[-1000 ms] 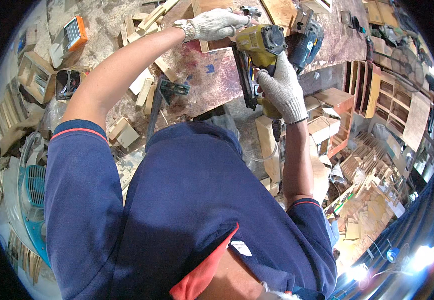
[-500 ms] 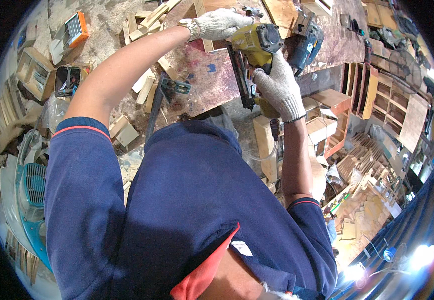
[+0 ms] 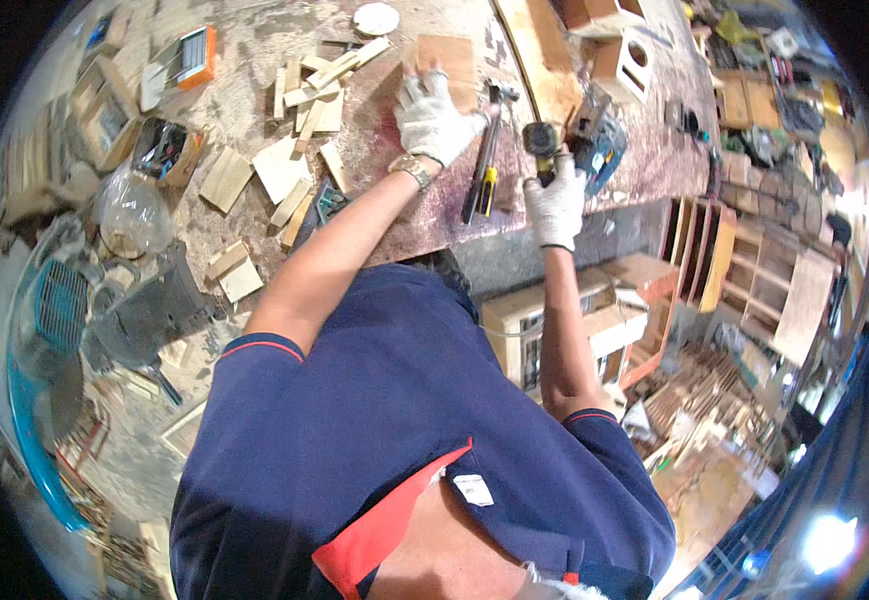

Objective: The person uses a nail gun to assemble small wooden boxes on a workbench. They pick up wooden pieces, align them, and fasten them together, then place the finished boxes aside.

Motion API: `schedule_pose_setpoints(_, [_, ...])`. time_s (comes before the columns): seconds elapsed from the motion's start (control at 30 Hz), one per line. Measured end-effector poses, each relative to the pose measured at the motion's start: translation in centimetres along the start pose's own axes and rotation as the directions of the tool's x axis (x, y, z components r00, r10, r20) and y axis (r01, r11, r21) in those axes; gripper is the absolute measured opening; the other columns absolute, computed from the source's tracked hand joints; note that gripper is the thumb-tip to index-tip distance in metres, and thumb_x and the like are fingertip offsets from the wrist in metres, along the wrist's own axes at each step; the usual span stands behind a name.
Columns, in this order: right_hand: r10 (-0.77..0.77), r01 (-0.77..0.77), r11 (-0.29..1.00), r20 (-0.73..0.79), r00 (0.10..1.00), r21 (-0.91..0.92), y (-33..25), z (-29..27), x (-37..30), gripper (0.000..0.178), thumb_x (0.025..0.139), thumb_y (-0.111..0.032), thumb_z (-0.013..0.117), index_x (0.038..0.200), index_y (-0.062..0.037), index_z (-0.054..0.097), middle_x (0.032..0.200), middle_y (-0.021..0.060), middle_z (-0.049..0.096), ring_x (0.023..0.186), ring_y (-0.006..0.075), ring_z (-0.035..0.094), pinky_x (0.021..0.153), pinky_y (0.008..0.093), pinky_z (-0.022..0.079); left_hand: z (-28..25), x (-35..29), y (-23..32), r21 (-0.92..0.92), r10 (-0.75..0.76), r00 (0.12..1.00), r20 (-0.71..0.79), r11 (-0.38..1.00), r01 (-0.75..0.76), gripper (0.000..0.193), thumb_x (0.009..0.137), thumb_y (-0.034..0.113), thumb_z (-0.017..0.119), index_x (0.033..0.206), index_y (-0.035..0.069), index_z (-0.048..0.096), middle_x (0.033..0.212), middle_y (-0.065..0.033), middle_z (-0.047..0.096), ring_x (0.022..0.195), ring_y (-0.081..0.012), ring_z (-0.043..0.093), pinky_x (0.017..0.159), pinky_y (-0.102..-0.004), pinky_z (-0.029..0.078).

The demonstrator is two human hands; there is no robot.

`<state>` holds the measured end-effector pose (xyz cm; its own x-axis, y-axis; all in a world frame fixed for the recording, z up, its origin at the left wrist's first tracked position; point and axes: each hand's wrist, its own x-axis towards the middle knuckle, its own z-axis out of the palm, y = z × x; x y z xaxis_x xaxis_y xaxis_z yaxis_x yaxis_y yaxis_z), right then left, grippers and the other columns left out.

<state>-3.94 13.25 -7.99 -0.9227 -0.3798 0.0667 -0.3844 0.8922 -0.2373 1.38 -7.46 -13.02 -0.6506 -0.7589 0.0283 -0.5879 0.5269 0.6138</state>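
My left hand [image 3: 435, 122], in a white knit glove, lies with spread fingers against the near-left side of a square brown wooden piece [image 3: 448, 62] on the workbench. My right hand [image 3: 557, 205], gloved too, is wrapped around the grip of a yellow and black nail gun [image 3: 541, 140]; seen end-on, the tool shows little of its body. Between my hands lie a hammer [image 3: 498, 108] and a yellow-handled tool [image 3: 487, 188]. Just right of the nail gun, a blue power tool [image 3: 607, 155] rests on the bench.
Loose wood strips [image 3: 320, 85] lie left of my left hand. A long board [image 3: 543, 60] and a wooden box with a round hole [image 3: 627, 65] are at the far right. Wooden cabinets [image 3: 645, 275] stand below the bench edge. A teal fan [image 3: 60, 300] is at left.
My left hand has left the nail gun's front and moved down onto the brown wooden piece. My right hand has lowered slightly and turned the nail gun. My view has shifted.
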Motion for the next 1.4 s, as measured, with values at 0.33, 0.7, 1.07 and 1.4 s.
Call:
schedule_pose_setpoints(0.33, [-0.165,0.101,0.822,0.066,0.984,0.561,0.5,4.8,0.9,0.066,0.093,-0.039,0.074,0.145,-0.0033,0.053,0.128,0.0236,0.062,0.112,0.0378,0.064,0.095,0.0402,0.051,-1.5,-1.2,-5.7,-0.821,-0.188,0.819,0.542,-0.33,0.467,0.078,0.088,0.04,0.071,0.151,0.002,0.044,0.142,-0.0179,0.058,0.126,-0.0365,0.062,0.107,-0.0501,0.052])
schedule_pose_setpoints(0.7, [-0.368,-0.046,0.799,0.548,0.751,0.599,-6.1,6.0,9.6,0.054,0.09,-0.031,0.075,0.128,0.005,0.062,0.107,0.0114,0.072,0.094,0.0184,0.066,0.084,0.0297,0.052,2.7,-6.3,-8.9,-0.373,-0.178,0.981,0.081,0.907,0.195,0.062,0.095,0.02,0.056,0.153,0.003,0.042,0.144,-0.0239,0.056,0.132,-0.0396,0.055,0.112,-0.039,0.044])
schedule_pose_setpoints(1.07, [-0.555,0.157,0.744,0.47,0.686,0.649,-6.6,7.6,11.2,0.047,0.091,-0.036,0.068,0.122,-0.0005,0.069,0.106,0.0185,0.076,0.095,0.0268,0.072,0.082,0.037,0.055,-7.5,-0.7,-5.2,0.275,0.55,0.722,0.419,0.681,-0.678,0.106,0.071,0.049,0.085,0.161,0.022,0.036,0.165,-0.0118,0.034,0.151,-0.0351,0.033,0.125,-0.0526,0.025])
schedule_pose_setpoints(1.4, [-0.171,0.033,0.744,0.143,0.975,0.667,-2.5,7.0,5.7,0.023,0.085,-0.02,0.061,0.094,-0.0005,0.071,0.079,0.0247,0.067,0.071,0.0345,0.068,0.069,0.0431,0.052,-6.0,4.7,-3.2,0.101,0.641,0.359,0.678,0.403,-0.91,0.117,0.067,0.046,0.088,0.16,0.003,0.031,0.153,-0.0185,0.046,0.142,-0.0332,0.043,0.124,-0.0512,0.027])
